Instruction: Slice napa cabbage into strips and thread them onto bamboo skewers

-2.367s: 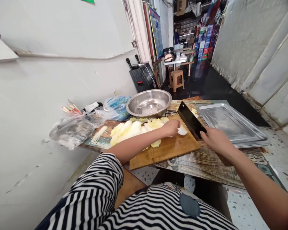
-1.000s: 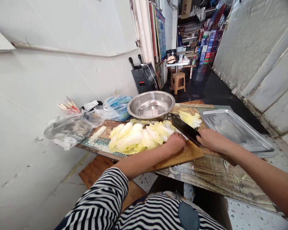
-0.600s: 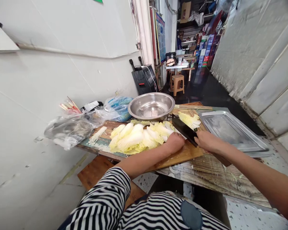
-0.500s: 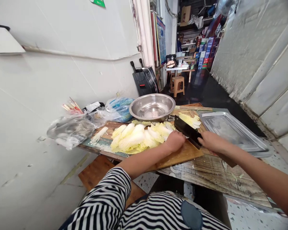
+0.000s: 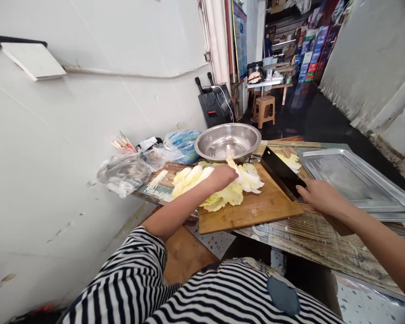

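Pale yellow and white napa cabbage leaves lie in a pile over the left part of a wooden cutting board. Over the pile, my left hand has its fingers closed on a cabbage leaf; the fingertips are partly hidden. My right hand grips the handle of a dark cleaver. Its blade is tilted over the board's right side, apart from the pile. A few cabbage pieces lie beyond the blade.
A steel basin stands behind the board. At right lies a metal tray. Plastic bags, enoki mushrooms and bundled sticks are at left, by the wall. Thin skewers lie behind the board.
My left hand has moved left from beside the blade onto the cabbage pile, and its fingers have closed on a leaf. More of the board shows. The cleaver stays in my right hand.
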`<action>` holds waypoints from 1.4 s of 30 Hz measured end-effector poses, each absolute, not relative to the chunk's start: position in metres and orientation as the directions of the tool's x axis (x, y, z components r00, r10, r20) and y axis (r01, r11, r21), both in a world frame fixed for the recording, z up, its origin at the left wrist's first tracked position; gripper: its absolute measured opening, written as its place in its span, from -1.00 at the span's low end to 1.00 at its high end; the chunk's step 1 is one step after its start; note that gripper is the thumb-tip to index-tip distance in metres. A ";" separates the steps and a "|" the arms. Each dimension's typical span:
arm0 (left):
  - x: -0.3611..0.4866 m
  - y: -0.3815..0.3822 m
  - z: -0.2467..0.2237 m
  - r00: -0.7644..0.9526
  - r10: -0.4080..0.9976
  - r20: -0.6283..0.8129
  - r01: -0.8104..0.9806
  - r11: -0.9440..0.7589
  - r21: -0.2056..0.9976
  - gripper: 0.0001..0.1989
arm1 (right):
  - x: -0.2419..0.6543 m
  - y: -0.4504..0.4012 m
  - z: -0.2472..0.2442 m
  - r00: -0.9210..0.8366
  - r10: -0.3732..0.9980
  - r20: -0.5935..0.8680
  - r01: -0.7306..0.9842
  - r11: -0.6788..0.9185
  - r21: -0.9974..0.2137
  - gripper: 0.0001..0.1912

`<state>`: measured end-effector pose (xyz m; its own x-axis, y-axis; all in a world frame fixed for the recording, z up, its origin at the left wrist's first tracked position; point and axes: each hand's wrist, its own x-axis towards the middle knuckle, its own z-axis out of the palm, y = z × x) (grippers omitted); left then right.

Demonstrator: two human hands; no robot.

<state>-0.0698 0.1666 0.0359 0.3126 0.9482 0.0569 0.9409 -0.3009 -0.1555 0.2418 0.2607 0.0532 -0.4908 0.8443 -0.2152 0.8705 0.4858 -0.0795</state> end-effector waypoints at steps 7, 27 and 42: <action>-0.101 0.141 0.046 0.453 0.890 0.055 0.885 -0.457 0.092 -0.68 | 0.245 0.253 0.045 -0.487 0.842 -0.234 0.873 0.460 -0.162 -0.70; -0.004 0.219 0.059 0.252 0.940 0.232 0.472 -0.328 0.818 -0.90 | 0.274 0.234 0.026 -0.297 0.939 -0.172 0.776 0.132 -0.617 -0.71; 0.049 0.253 0.003 0.364 0.931 0.028 0.928 -0.360 -0.102 -0.75 | 0.277 0.232 0.051 -0.346 0.928 -0.136 0.897 0.284 -0.339 -0.63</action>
